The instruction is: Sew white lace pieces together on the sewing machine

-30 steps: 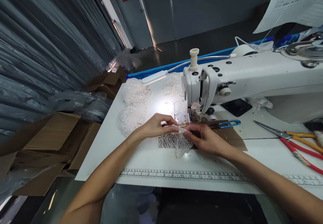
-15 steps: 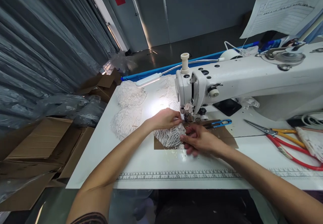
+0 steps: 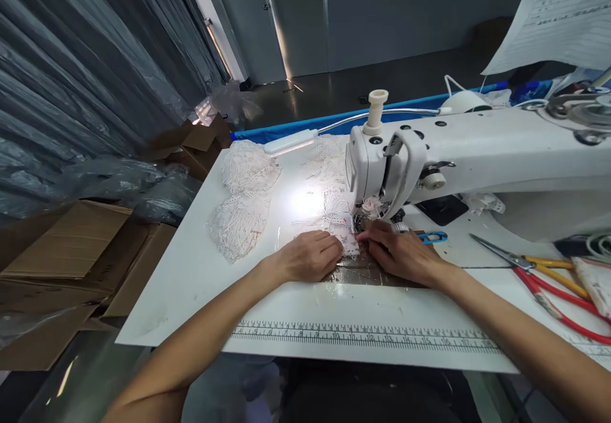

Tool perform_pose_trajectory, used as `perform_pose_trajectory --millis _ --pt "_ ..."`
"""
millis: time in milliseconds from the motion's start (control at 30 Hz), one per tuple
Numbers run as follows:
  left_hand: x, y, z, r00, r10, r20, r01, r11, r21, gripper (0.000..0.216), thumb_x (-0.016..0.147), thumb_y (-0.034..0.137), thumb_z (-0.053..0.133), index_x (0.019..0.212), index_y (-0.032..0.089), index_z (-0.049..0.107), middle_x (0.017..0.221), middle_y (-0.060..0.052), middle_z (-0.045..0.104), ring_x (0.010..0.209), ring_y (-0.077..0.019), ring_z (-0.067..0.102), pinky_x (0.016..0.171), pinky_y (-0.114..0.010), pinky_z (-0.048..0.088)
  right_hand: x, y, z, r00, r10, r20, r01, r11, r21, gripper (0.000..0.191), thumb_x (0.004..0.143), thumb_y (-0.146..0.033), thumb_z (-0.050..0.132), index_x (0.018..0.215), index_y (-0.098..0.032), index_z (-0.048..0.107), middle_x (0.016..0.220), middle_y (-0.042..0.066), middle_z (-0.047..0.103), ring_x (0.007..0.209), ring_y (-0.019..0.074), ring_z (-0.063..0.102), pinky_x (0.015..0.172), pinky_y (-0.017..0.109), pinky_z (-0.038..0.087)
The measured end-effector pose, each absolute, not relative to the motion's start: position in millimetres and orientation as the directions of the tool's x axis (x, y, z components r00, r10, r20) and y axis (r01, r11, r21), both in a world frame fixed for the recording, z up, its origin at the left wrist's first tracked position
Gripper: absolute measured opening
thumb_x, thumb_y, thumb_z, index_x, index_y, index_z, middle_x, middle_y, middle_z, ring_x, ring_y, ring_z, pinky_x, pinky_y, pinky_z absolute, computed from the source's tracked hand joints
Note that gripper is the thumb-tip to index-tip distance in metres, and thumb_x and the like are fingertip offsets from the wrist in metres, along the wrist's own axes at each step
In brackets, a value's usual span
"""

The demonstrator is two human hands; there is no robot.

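Hands flat on white lace [image 3: 344, 237] at centre frame: the left hand [image 3: 309, 256] presses it to the bench [image 3: 200, 270], the right hand [image 3: 400, 252] pins its edge just beside the needle of the sewing machine [image 3: 477, 149]. Fingertips that close risk a prick, and loose lace could bunch. Scissors [image 3: 539, 270] lie at right.

Hands [image 3: 310, 256] on lace piece [image 3: 347, 240]
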State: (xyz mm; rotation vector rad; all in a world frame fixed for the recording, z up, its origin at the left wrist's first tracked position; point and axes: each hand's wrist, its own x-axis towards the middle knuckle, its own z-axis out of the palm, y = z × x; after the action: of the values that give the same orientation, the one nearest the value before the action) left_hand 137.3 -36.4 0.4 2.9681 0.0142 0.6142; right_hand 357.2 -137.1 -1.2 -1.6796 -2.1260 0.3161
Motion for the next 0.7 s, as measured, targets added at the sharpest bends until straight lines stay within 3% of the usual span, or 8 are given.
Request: perform_pose_trajectory --millis 133,233,367,500,600,700 --pt "140.1 -36.0 -3.9 0.838 0.339 0.427 0.175 -0.909 0.379 0.019 0.094 0.02 0.037 0.083 0.015 0.052 0.067 0.0 0.057 0.054 -0.0101 0.048 0.051 -0.023 0.042 361.5 -143.2 -5.4 -0.27 0.937 0.22 0.779 0.347 -0.522 0.031 0.086 -0.021 0.044 0.108 -0.022 0.067 0.105 0.006 0.067 0.073 0.016 0.062 0.066 0.031 0.049" --pt "140.1 -37.2 -0.4 0.822 0.407 0.399 0.227 -0.875 0.427 0.021 0.095 0.022 0.036 0.081 0.016 0.051 0.065 0.001 0.054 0.052 -0.0094 0.045 0.049 -0.022 0.038 356.4 -149.1 -9.3 -0.342 0.901 0.266 0.772 0.431 -0.467 0.039 0.085 -0.02 0.045 0.119 -0.022 0.064 0.106 0.011 0.063 0.086 0.0205 0.061 0.074 0.038 0.051" --pt "141.9 -42.3 0.5 0.872 0.247 0.423 0.149 -0.956 0.253 0.016 0.093 0.023 0.044 0.086 0.015 0.057 0.077 -0.004 0.062 0.067 -0.0131 0.055 0.062 -0.027 0.045 344.6 -155.8 -6.8 -0.382 0.896 0.225 0.777 0.444 -0.447 0.038 0.082 -0.019 0.052 0.116 -0.026 0.067 0.102 0.011 0.059 0.091 0.0234 0.057 0.079 0.041 0.05" --pt "142.2 -46.7 -2.0 0.904 0.061 0.424 0.026 -0.996 0.087 0.011 0.089 0.016 0.053 0.085 0.018 0.063 0.088 -0.004 0.066 0.072 -0.0131 0.057 0.071 -0.031 0.046 347.6 -157.4 -0.7 -0.387 0.904 0.181 0.683 0.413 -0.603 0.038 0.082 -0.019 0.052 0.115 -0.03 0.068 0.099 0.007 0.061 0.093 0.0211 0.057 0.083 0.038 0.049" --pt "140.2 -47.7 -2.4 0.904 0.002 0.428 -0.027 -0.998 0.063 0.01 0.089 0.016 0.055 0.085 0.018 0.063 0.092 -0.004 0.068 0.075 -0.0134 0.059 0.072 -0.032 0.048 358.4 -154.6 -1.9 -0.226 0.958 0.176 0.684 0.285 -0.671 0.038 0.086 -0.021 0.047 0.118 -0.029 0.066 0.106 0.006 0.063 0.092 0.0192 0.061 0.081 0.036 0.051" --pt "136.6 -45.7 -0.6 0.903 -0.016 0.428 -0.067 -0.992 0.104 0.009 0.089 0.023 0.057 0.09 0.017 0.064 0.095 -0.007 0.068 0.078 -0.0157 0.061 0.073 -0.034 0.05 363.5 -150.7 -6.5 -0.188 0.962 0.199 0.776 0.269 -0.57 0.04 0.088 -0.023 0.045 0.125 -0.027 0.061 0.115 0.008 0.062 0.089 0.0199 0.063 0.074 0.035 0.053"
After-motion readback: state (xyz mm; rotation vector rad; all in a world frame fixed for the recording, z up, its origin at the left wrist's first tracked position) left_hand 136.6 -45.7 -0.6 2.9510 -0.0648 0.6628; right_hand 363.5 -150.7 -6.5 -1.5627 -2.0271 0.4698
